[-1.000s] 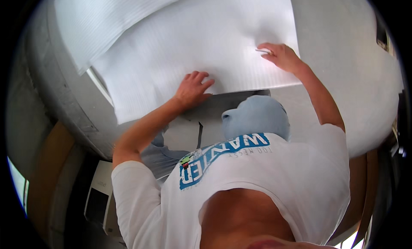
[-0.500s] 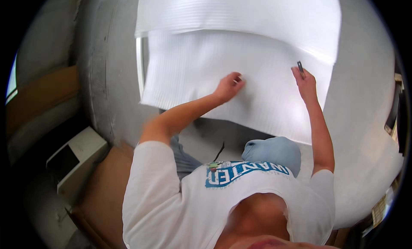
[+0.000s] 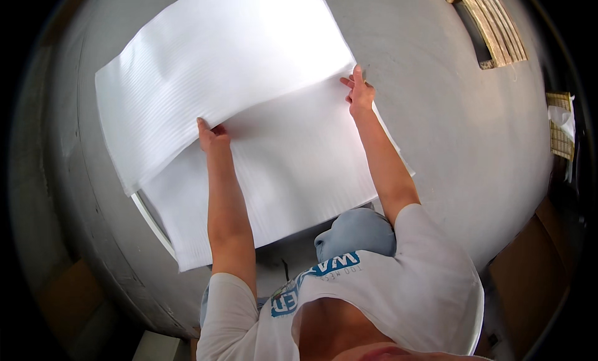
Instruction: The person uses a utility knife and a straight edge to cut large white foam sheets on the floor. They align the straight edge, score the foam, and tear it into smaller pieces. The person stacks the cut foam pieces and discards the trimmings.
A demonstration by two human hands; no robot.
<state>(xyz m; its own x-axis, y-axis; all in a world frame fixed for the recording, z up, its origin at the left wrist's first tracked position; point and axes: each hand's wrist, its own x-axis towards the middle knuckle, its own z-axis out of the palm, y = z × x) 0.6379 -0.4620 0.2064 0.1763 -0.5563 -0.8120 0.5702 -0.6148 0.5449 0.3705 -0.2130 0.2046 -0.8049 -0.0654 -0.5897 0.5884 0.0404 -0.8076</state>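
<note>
Two white ribbed foam sheets lie overlapped in front of me, the upper foam sheet (image 3: 218, 62) covering the far part of the lower foam sheet (image 3: 299, 161). My left hand (image 3: 215, 135) pinches the near edge of the upper sheet, its thumb on top and its other fingers tucked beneath. At that sheet's right corner, my right hand (image 3: 359, 94) closes on the edge, with some fingers stretched out. Whether a small tool is still in the right hand cannot be seen. A narrow white edge (image 3: 152, 223) shows under the sheets at the left.
Grey floor (image 3: 436, 124) surrounds the sheets. A wooden pallet (image 3: 498, 31) lies at the far right, with a yellowish slatted object (image 3: 559, 137) nearer. Brown cardboard (image 3: 529, 255) stands at the right, and a pale box (image 3: 159, 346) shows at the lower left.
My left hand has moved forward from above the lower sheet to the upper sheet's edge. My right hand, which held a small dark tool, has reached that sheet's corner. The view has shifted right.
</note>
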